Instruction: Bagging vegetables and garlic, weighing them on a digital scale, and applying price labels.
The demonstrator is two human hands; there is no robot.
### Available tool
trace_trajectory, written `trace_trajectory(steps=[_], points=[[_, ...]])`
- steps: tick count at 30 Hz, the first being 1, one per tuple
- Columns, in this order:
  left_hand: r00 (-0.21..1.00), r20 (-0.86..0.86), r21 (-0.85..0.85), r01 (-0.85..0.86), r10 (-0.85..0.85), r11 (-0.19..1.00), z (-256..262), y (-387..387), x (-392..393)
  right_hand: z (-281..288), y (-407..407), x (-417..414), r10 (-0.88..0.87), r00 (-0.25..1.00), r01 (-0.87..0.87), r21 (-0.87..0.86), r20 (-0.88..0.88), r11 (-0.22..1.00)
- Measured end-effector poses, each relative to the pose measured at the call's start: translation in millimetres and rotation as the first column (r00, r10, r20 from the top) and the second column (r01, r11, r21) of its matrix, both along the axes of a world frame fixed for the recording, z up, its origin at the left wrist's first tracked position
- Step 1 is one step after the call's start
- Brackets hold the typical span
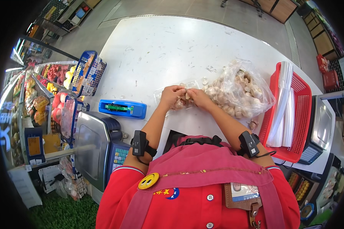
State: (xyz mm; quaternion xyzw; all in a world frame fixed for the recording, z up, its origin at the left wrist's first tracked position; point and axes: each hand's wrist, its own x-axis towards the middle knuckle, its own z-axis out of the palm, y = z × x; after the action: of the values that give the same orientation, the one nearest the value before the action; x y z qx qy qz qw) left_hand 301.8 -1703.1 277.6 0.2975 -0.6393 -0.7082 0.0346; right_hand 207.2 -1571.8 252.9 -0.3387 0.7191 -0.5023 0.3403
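Observation:
My left hand and my right hand meet over the white table, their fingertips closed on a small piece of garlic between them. Beneath the hands lies a clear plastic tray with garlic pieces and loose skins in it. Just right of my right hand, garlic bulbs spill out of a clear plastic bag, which holds more bulbs. One separate garlic bulb rests between the bag and the red basket. How each hand shares the garlic piece is partly hidden by the fingers.
A blue tape dispenser and a weighing scale stand at the left. Blue baskets line the table's left edge, beside fruit shelves. At the right, a red plastic basket holds rolls of clear bags, next to another scale.

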Motion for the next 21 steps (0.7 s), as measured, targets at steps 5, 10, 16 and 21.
trace_trajectory(steps=[5,10,16,21], points=[[0.997,0.062,-0.127,-0.042,0.050,0.991,-1,-7,3,5,-1,4,-0.008,0.997,0.007,0.001,0.081,1.000],[0.997,0.075,-0.187,0.011,0.003,0.982,8,-2,1,14,-1,6,-0.020,0.998,0.021,0.013,-0.052,1.000],[0.953,0.231,-0.500,-0.055,0.194,0.864,15,-5,3,15,0,9,-0.061,0.981,0.074,0.065,-0.183,0.995],[0.927,0.160,-0.450,-0.237,0.339,0.861,31,-1,0,25,0,16,-0.172,0.962,0.207,0.157,-0.210,0.966]])
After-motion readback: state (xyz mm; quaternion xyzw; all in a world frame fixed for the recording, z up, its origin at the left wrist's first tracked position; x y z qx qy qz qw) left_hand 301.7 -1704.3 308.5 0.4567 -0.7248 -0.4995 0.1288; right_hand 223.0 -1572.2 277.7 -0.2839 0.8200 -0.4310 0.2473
